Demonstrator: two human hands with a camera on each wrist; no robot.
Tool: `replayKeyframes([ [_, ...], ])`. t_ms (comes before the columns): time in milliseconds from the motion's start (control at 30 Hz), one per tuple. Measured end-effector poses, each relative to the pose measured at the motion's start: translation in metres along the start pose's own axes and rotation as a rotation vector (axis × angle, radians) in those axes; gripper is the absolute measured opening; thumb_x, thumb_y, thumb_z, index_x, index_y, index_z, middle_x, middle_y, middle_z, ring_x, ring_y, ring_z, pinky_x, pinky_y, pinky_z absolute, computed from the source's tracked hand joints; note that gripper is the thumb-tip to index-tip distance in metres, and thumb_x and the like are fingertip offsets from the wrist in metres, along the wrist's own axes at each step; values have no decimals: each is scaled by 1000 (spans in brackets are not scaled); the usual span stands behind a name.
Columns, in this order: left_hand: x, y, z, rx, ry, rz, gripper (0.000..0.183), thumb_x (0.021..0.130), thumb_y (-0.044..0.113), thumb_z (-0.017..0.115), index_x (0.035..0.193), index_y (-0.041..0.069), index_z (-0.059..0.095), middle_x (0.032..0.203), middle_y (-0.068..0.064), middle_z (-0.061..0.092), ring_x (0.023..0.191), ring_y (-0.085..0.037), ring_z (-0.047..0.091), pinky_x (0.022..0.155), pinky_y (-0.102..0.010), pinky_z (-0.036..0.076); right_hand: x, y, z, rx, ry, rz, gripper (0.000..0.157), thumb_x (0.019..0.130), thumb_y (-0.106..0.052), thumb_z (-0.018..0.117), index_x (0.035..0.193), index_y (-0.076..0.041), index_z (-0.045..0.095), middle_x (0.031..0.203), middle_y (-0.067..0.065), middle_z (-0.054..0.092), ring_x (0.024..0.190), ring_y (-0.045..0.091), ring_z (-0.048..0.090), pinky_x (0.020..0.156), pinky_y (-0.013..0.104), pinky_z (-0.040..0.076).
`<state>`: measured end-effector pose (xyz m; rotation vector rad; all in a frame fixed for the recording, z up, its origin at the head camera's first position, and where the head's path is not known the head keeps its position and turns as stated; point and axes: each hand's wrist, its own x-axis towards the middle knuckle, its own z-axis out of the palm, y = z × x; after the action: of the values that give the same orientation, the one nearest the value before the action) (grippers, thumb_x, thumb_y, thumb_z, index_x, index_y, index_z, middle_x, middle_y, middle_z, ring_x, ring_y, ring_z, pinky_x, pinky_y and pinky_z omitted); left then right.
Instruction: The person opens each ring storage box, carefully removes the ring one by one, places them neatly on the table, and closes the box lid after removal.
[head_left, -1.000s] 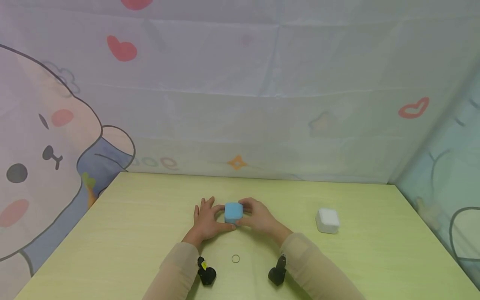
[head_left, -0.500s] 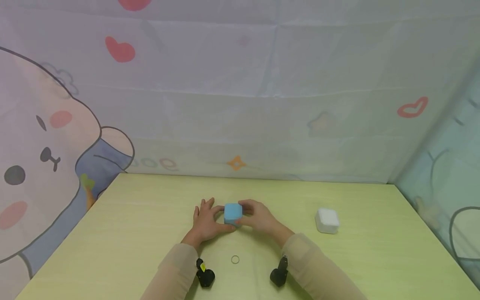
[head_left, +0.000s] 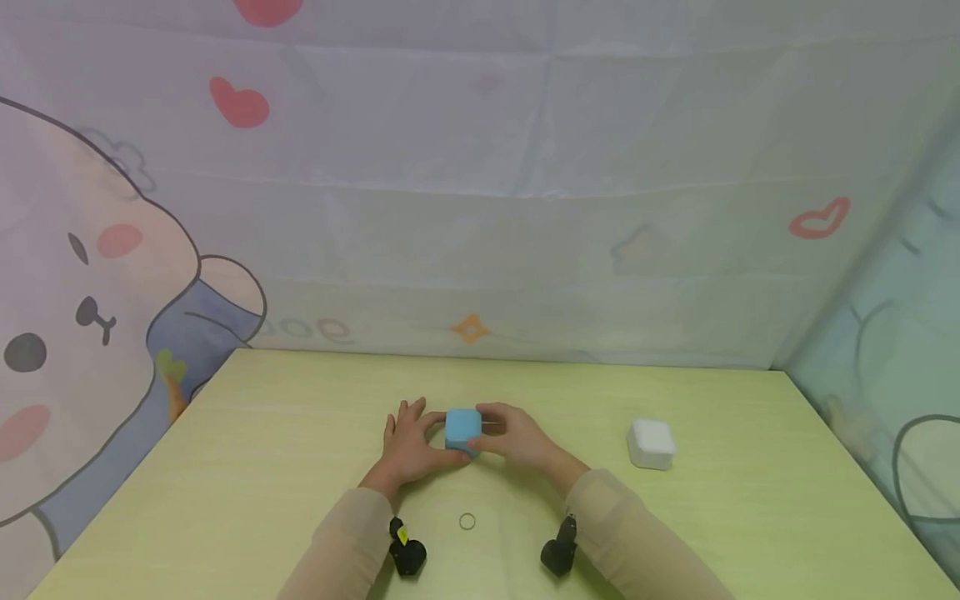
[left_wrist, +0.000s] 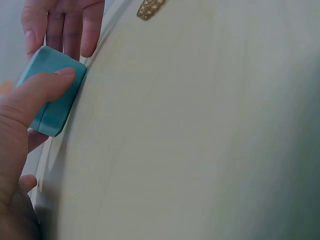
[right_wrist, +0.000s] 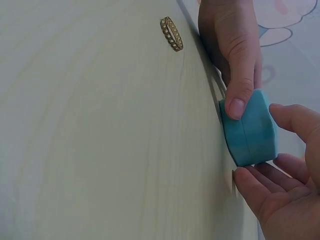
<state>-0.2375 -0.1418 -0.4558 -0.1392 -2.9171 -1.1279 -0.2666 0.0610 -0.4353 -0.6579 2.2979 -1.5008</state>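
Nearest the person, a small gold ring (head_left: 467, 522) lies flat on the pale green table (head_left: 225, 467), between the two sleeved forearms and apart from both hands. Beyond it the blue box (head_left: 462, 428) sits on the table mid-way across, held from both sides. Left hand (head_left: 408, 446) — thumb (left_wrist: 37, 92) pressed on the box's near face, remaining fingers loosely spread on the far-left side. Right hand (head_left: 517, 437) curled round the right side, fingertips (right_wrist: 282, 112) on the top edge, thumb low at the base. Step in hand looks like steadying the box to open it; the next move would likely call for one hand bracing the base while the other lifts the lid along the seam. Farther right, a white box (head_left: 651, 442) stands well apart, untouched.
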Motion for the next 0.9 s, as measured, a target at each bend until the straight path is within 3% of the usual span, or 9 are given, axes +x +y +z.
replayKeyframes([
  [533, 0, 3, -2, -9, 8, 23, 86, 67, 49, 80, 139, 16, 47, 152, -21, 27, 144, -45, 6, 113, -63, 2, -7, -3, -5, -1, 18, 17, 59, 87, -21, 68, 135, 4, 46, 137, 23, 50, 121, 39, 54, 100, 49, 44],
  [800, 0, 8, -3, -67, -1, 2, 89, 67, 48, 81, 141, 18, 43, 152, -19, 28, 139, -45, 25, 105, -65, 29, -13, -2, -12, -37, 17, 35, 60, 87, -25, 67, 136, 3, 46, 138, 22, 49, 123, 38, 52, 101, 49, 44],
  [900, 0, 9, -2, -85, -16, -2, 91, 67, 47, 81, 143, 19, 40, 152, -17, 27, 138, -42, 29, 105, -62, 32, -15, -1, -14, -50, 18, 36, 60, 87, -27, 67, 135, 2, 46, 137, 21, 50, 123, 38, 53, 101, 49, 44],
])
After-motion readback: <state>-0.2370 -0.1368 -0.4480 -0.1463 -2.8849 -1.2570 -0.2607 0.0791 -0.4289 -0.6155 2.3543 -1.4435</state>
